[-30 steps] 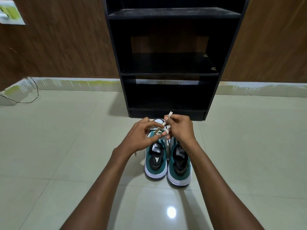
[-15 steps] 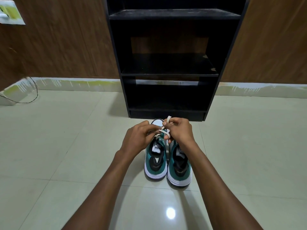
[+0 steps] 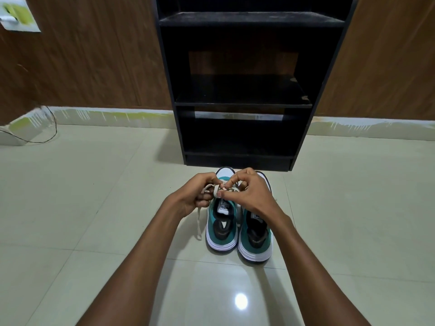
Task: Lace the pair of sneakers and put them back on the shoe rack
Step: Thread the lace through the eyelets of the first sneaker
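Two teal, black and white sneakers stand side by side on the tiled floor, heels toward me: the left sneaker (image 3: 221, 231) and the right sneaker (image 3: 255, 241). Both hands work over the left sneaker's tongue. My left hand (image 3: 195, 196) pinches a loop of the beige lace (image 3: 199, 222), whose free end trails down the shoe's left side to the floor. My right hand (image 3: 250, 192) pinches the other lace strand where the two cross and hides the front of the right sneaker. The black shoe rack (image 3: 244, 104) stands just beyond the toes.
The rack's shelves (image 3: 242, 90) hold nothing. A brown panelled wall (image 3: 94, 67) runs behind it. A thin black cable (image 3: 47, 135) lies on the floor at far left below a wall plate (image 3: 18, 16). Glossy floor tiles (image 3: 353, 208) stretch to both sides.
My hands have dropped lower onto the left sneaker. The left hand has drawn a lace loop out to the left, and the lace end that stuck up above my right hand is gone.
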The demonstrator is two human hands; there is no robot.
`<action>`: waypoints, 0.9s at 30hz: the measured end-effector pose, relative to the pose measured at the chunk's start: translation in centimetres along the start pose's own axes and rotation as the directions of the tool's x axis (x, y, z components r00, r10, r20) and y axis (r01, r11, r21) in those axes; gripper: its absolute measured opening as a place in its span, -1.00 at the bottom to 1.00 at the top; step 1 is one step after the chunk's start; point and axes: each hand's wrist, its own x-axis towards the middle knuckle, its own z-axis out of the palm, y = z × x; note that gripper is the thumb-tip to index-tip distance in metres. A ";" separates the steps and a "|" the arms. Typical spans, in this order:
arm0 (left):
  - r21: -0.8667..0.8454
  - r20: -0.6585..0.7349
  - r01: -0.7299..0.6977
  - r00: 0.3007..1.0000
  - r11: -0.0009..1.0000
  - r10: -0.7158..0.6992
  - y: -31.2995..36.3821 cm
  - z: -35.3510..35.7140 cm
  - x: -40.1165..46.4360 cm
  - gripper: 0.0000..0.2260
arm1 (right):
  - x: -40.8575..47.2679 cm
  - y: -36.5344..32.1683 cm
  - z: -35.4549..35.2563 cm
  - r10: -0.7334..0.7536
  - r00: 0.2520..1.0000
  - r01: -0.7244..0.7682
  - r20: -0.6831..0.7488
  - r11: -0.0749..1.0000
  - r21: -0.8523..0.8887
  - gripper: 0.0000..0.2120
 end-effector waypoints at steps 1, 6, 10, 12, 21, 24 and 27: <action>-0.031 -0.001 0.003 1.000 1.000 -0.003 0.0 0.0 0.1 -0.87 | -0.1 -0.1 0.0 -0.004 1.000 0.004 0.011 1.000 -0.017 -0.68; -0.068 -0.028 -0.006 1.000 0.998 0.004 -0.1 0.0 0.5 -0.90 | -0.1 -0.8 0.1 0.021 0.997 -0.022 0.070 1.000 0.001 -0.68; -0.051 -0.096 -0.043 0.995 0.998 0.038 -0.6 -0.5 1.1 -0.89 | 0.0 -1.9 -1.0 0.076 0.997 -0.076 0.002 0.994 0.083 -0.87; -0.045 -0.141 -0.053 0.989 0.998 0.046 -0.9 -0.7 1.4 -0.89 | 0.0 -2.9 -2.3 0.089 0.994 -0.073 -0.062 0.970 0.231 -0.80; -0.040 -0.167 -0.073 0.984 0.997 0.065 -0.8 -0.4 1.4 -0.89 | 0.1 -5.1 -6.1 0.100 0.984 -0.106 -0.150 0.994 -0.034 -0.77; 0.007 -0.142 -0.088 0.986 0.996 0.088 -0.7 -0.2 1.4 -0.89 | 0.3 -4.4 -5.2 0.182 0.980 -0.192 -0.076 0.967 -0.169 -0.65; 0.030 -0.121 -0.090 0.988 0.995 0.093 -0.7 -0.2 1.2 -0.90 | 0.4 -3.6 -3.9 0.232 0.972 -0.234 -0.032 0.957 -0.173 -0.50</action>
